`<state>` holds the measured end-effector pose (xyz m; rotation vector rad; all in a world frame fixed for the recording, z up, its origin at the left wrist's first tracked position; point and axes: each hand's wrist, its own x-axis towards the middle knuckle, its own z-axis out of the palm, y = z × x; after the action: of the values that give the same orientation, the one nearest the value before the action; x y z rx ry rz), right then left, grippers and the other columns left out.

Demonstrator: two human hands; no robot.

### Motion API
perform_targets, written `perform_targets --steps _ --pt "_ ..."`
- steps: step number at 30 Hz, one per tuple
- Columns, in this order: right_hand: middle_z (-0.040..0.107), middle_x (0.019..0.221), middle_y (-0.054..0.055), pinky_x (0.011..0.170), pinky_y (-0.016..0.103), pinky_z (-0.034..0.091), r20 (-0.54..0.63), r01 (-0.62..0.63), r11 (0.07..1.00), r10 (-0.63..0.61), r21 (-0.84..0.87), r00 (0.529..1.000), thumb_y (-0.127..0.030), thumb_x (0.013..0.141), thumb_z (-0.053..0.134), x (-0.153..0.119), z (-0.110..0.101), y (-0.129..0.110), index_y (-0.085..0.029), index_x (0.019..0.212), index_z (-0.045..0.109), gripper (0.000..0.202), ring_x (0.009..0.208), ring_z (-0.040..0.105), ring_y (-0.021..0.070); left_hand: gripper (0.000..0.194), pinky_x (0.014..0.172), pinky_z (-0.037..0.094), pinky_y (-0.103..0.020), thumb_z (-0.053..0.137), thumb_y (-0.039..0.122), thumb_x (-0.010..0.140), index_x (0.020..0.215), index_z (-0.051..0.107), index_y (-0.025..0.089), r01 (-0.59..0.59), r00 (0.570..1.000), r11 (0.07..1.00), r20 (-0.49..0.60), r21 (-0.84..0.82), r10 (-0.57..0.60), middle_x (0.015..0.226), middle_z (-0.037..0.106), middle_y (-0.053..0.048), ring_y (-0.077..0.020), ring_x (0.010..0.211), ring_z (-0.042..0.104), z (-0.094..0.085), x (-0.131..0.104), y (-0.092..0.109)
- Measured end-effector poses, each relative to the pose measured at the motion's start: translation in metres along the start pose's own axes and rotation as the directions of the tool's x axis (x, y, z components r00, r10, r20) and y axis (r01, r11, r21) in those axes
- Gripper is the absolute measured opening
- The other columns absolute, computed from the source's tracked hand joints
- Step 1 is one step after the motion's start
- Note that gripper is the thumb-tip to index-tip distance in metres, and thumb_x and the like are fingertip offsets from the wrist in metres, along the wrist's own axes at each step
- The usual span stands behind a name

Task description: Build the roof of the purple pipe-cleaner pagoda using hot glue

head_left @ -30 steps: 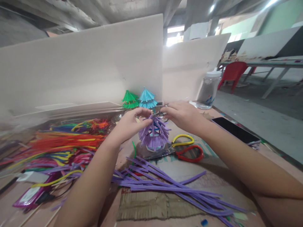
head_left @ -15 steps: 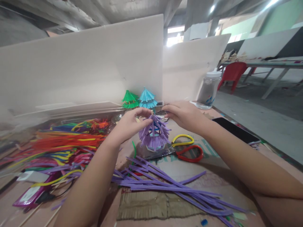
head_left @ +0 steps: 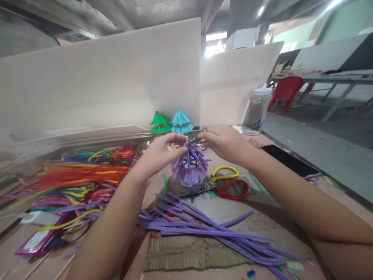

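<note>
A small two-tiered pavilion model [head_left: 190, 167], covered in purple pipe cleaners, stands in front of me. My left hand [head_left: 166, 149] pinches the top of its upper roof between thumb and fingers. From the other side, my right hand [head_left: 221, 142] grips a small metal tool [head_left: 196, 141], whose tip reaches the roof's peak. My fingers partly hide the tool, and its kind is unclear. Below the model lie large scissors [head_left: 233, 189] with one yellow and one red handle. Loose purple pipe cleaners [head_left: 210, 229] are spread nearer to me.
Finished-looking green [head_left: 160, 122] and blue pavilion models [head_left: 182, 120] stand behind. Bundles of coloured pipe cleaners [head_left: 84, 175] fill the left side. A phone [head_left: 290, 160] and a clear water bottle [head_left: 256, 112] are at right. Corrugated cardboard [head_left: 192, 254] lies in front; a white board [head_left: 116, 81] rises behind.
My right hand has shifted slightly left, bringing the metal tool's tip to the peak of the purple roof. My left hand and the model stay where they were.
</note>
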<state>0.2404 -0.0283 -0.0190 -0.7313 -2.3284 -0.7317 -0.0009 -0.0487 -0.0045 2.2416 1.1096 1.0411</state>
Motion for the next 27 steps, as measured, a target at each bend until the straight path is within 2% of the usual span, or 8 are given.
perform_targets --steps 8,12,18,27 --pt "0.069 0.081 0.006 0.065 0.030 0.032 -0.009 -0.003 1.000 0.003 0.017 1.000 -0.025 0.099 0.053 -0.001 0.004 0.001 -0.016 0.098 0.066 0.016 0.074 0.059 0.0183 0.022 0.092 0.052 -0.035 0.067 0.031 0.082 0.100 0.071 0.019 0.011 1.000 1.000 0.011 -0.004 -0.011 0.101 0.073 -0.004 -0.0212 0.097 0.067 0.000 0.000 0.001" --pt "0.070 0.081 0.007 0.064 0.030 0.032 -0.005 -0.023 0.998 0.023 0.054 1.000 -0.024 0.098 0.053 -0.001 0.002 0.001 -0.015 0.099 0.067 0.016 0.074 0.059 0.0187 0.027 0.090 0.052 -0.035 0.067 0.032 0.082 0.104 0.070 0.017 0.049 0.999 0.998 0.024 -0.033 -0.048 0.104 0.072 -0.005 -0.0214 0.097 0.067 0.000 0.000 0.002" --pt "0.073 0.095 0.011 0.070 0.032 0.038 0.067 -0.085 0.991 0.079 0.105 0.995 -0.026 0.100 0.050 -0.001 -0.008 0.000 -0.015 0.108 0.066 0.021 0.086 0.063 0.0216 0.027 0.094 0.050 -0.035 0.067 0.033 0.083 0.105 0.070 0.018 0.041 0.999 0.999 0.036 -0.019 -0.041 0.105 0.071 -0.005 -0.0209 0.100 0.066 -0.002 0.000 -0.001" --pt "0.069 0.082 0.008 0.066 0.031 0.034 0.016 -0.018 0.998 0.017 0.055 1.000 -0.024 0.099 0.053 -0.001 -0.001 0.001 -0.014 0.103 0.066 0.018 0.075 0.059 0.0201 0.028 0.095 0.049 -0.035 0.067 0.034 0.083 0.106 0.069 0.018 0.024 0.999 1.000 0.035 -0.005 -0.024 0.105 0.071 -0.005 -0.0212 0.100 0.065 -0.001 0.000 0.000"
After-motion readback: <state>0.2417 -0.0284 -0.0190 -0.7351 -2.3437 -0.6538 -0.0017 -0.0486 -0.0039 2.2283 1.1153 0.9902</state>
